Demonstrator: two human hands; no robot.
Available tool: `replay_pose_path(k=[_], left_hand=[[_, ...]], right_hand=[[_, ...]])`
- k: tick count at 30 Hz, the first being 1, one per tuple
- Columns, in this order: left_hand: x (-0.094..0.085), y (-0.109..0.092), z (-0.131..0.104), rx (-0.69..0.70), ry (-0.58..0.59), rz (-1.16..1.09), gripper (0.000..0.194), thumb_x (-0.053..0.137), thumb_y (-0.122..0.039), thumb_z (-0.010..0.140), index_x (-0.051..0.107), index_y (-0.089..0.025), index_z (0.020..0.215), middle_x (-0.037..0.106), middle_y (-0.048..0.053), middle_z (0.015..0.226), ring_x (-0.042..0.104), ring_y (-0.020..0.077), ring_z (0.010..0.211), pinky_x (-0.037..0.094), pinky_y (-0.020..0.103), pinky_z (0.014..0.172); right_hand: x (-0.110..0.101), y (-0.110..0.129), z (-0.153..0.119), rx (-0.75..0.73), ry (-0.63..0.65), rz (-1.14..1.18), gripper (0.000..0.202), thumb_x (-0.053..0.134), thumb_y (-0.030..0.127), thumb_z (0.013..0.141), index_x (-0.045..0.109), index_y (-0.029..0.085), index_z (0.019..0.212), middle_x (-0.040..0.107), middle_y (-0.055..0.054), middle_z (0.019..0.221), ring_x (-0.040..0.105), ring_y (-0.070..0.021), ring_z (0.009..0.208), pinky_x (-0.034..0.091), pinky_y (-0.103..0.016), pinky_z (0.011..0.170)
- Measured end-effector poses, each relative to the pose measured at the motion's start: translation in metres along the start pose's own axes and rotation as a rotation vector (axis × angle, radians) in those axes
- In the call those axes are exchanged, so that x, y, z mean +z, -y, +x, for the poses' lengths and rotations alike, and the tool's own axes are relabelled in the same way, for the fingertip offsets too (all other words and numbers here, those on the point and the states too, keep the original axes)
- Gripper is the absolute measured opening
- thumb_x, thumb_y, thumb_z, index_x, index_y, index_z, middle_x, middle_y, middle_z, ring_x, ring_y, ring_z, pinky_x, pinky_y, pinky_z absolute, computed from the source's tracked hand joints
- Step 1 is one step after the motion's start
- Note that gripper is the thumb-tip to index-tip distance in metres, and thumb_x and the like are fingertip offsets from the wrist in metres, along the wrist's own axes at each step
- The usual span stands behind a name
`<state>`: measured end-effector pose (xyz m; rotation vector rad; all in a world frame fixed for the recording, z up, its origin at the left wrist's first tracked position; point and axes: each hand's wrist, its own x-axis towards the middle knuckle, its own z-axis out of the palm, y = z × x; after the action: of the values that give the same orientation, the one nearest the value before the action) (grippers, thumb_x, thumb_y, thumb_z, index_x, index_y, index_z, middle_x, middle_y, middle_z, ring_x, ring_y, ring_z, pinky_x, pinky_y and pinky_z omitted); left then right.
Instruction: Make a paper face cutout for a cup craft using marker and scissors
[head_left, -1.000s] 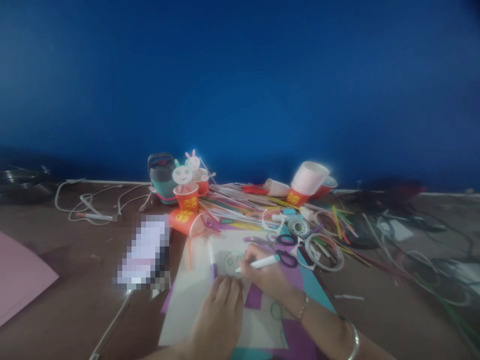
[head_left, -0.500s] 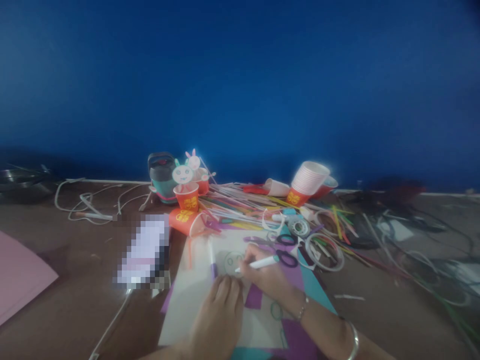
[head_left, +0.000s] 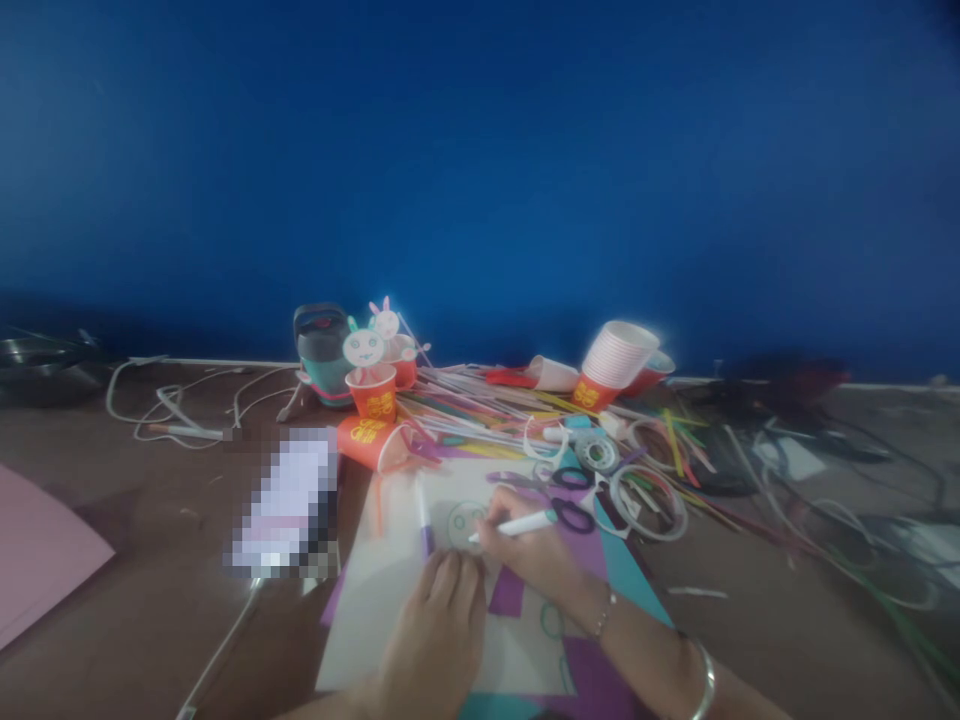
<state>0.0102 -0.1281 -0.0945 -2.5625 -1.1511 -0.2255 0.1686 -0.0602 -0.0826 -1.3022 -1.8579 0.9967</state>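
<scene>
My right hand (head_left: pixel 514 530) grips a white marker (head_left: pixel 531 523) with a green end, its tip down at a round face (head_left: pixel 463 522) drawn in green on white paper (head_left: pixel 375 610). Eye circles show in the face; my fingers cover part of its right side. My left hand (head_left: pixel 442 610) lies flat on the sheet just below the drawing, fingers stretched out. A purple-and-white marker (head_left: pixel 426 520) rests on the paper left of the face. Further green outlines (head_left: pixel 553 620) are on the sheet near my right wrist. Dark-handled scissors (head_left: pixel 574 515) lie beyond my right hand.
Behind the paper are a heap of coloured sticks (head_left: pixel 480 400), a tipped red cup (head_left: pixel 371 443), stacked paper cups (head_left: pixel 619 355), a tape roll (head_left: pixel 598 453) and rabbit-face figures (head_left: pixel 365 348) in cups. A phone (head_left: pixel 289 500) with a cable lies left, a pink sheet (head_left: pixel 45 550) farther left.
</scene>
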Motion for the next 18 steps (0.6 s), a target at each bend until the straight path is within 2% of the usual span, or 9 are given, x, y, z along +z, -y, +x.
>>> replay_pose_path(k=[18], left_hand=[[-0.0005, -0.0003, 0.0000, -0.002, -0.023, 0.019, 0.033, 0.044, -0.021, 0.086, 0.061, -0.012, 0.113, 0.064, 0.008, 0.105, 0.056, 0.0212, 0.096, 0.039, 0.037, 0.092]], right_hand=[[-0.0001, 0.0022, 0.0001, 0.021, 0.003, 0.017, 0.021, 0.054, 0.029, 0.079, 0.043, 0.020, 0.064, 0.046, 0.006, 0.057, 0.041, -0.0104, 0.054, 0.033, -0.021, 0.049]])
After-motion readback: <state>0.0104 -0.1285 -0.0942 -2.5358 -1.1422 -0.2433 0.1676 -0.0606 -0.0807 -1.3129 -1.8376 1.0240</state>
